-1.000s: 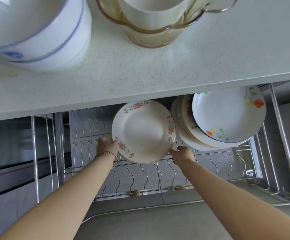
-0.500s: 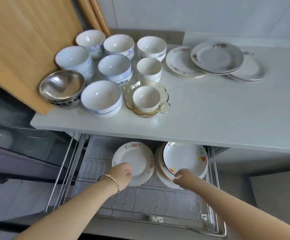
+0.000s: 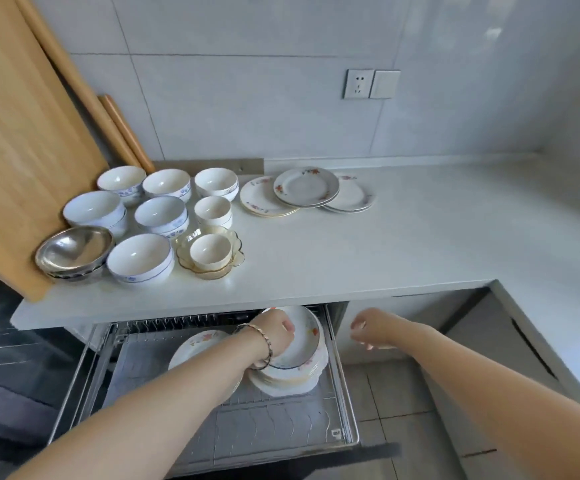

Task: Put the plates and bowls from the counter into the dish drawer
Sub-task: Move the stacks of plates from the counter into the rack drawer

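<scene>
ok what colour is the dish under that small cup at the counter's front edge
Clear amber glass dish, scalloped rim; head view.

Wooden board (image 3: pixel 22 150) leaning left; rolling pins (image 3: pixel 125 133) behind; wall socket (image 3: pixel 359 83).

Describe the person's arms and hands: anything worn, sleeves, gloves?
Both forearms are bare as far as the frame shows, with no sleeves in view. No gloves on either hand. The left hand has a thin, bead-like bracelet around its wrist. The right hand shows no bracelet or watch, and it is slightly blurred.
</scene>
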Demonstrator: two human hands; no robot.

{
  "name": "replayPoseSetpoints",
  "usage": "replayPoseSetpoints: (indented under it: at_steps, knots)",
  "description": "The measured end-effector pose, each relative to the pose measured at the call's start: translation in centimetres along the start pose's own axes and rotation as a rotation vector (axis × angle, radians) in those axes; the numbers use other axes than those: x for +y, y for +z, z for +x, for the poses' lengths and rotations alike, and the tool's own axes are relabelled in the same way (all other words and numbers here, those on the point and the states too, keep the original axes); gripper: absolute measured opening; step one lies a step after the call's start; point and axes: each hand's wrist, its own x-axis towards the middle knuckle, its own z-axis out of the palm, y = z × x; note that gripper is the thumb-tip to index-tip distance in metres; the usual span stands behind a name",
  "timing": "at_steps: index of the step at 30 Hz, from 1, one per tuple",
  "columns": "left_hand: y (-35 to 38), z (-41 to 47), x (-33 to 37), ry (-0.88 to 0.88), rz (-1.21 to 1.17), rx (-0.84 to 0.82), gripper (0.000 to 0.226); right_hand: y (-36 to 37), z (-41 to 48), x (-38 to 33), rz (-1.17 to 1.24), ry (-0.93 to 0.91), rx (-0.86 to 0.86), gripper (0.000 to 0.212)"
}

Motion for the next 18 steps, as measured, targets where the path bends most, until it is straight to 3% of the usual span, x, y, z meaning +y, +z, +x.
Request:
replayPoseSetpoints:
  at_steps: [10, 18]
  knots:
    - [2.2, 9.8, 15.1, 0.005, -0.039, 0.157, 0.027, -13.3, 5.1, 13.1, 0.031, -0.022, 0.178, 0.033]
    - [3.3, 19.0, 22.8, -0.166, -0.363, 0.34, 0.028, -21.9, 12.4, 19.0, -0.003, -0.127, 0.143, 0.029]
